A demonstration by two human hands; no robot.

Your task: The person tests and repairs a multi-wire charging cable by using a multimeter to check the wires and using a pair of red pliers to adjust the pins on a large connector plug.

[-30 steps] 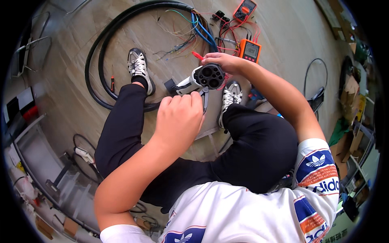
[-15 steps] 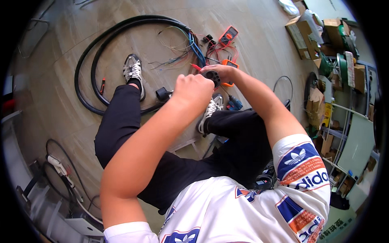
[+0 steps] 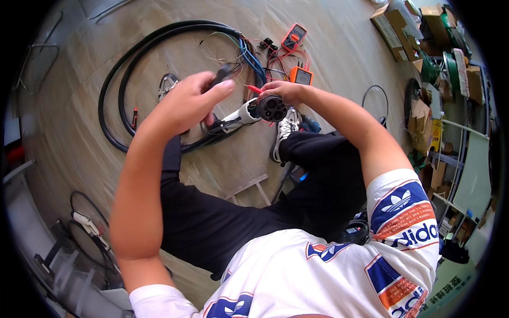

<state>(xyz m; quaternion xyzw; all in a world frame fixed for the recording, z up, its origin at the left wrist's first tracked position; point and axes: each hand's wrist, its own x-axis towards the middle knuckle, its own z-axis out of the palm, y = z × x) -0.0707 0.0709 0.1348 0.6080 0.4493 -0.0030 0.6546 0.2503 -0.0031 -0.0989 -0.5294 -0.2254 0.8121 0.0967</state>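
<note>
A charging plug with a white body (image 3: 242, 117) and a round black pin face (image 3: 272, 108) sits between my knees, its wiring partly exposed. Beside the black face, my right hand (image 3: 282, 92) is closed on a red test probe (image 3: 254, 89), whose tip points left. My left hand (image 3: 192, 102) is raised to the left of the plug, thumb stretched out. Between its thumb and fingers shows a dark object (image 3: 221, 77), too smeared by motion to name. A thick black cable (image 3: 114, 71) loops on the floor ahead, with loose thin wires (image 3: 228, 47) at its end.
A red multimeter (image 3: 294, 37) and an orange meter (image 3: 301, 76) lie beyond my right hand, among red leads. A red-handled tool (image 3: 135, 117) lies inside the cable loop. Shelving with boxes (image 3: 395, 32) and green reels stands right. A white plug with cable (image 3: 85, 222) lies left.
My left hand has come away from the plug and swung left, opening its thumb outward. The plug's black face now shows fully. My right hand stays beside it with the red probe.
</note>
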